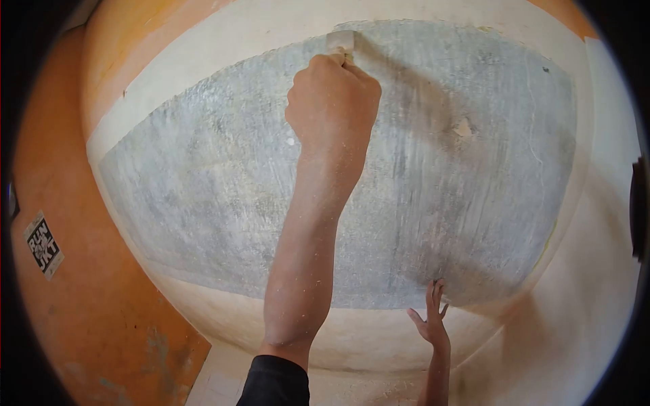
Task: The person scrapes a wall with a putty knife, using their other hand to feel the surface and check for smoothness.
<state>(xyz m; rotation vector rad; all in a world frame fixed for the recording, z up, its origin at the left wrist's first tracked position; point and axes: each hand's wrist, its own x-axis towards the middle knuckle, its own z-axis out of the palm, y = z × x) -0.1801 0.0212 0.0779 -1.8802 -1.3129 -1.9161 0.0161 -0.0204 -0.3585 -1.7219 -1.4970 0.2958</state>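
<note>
Black sleeve (274,382) nearest; above it a pale scraper (340,40) is being gripped by the fisted left hand (332,101) at the grey patch's (203,189) top edge. The right hand (431,321), fingers spread, is being braced on the wall (596,169). Scraping seems underway; firm, even pressure along the paint edge is being called for next.

L hand (333,101) fisted, arm raised; R hand (431,318) flat, fingers spread.

Open grey patch (203,189); orange wall (101,318) left

A black-and-white sticker (44,245) on the orange wall (88,304) reads "RUN" above "JKT"; its smaller print is illegible.
</note>
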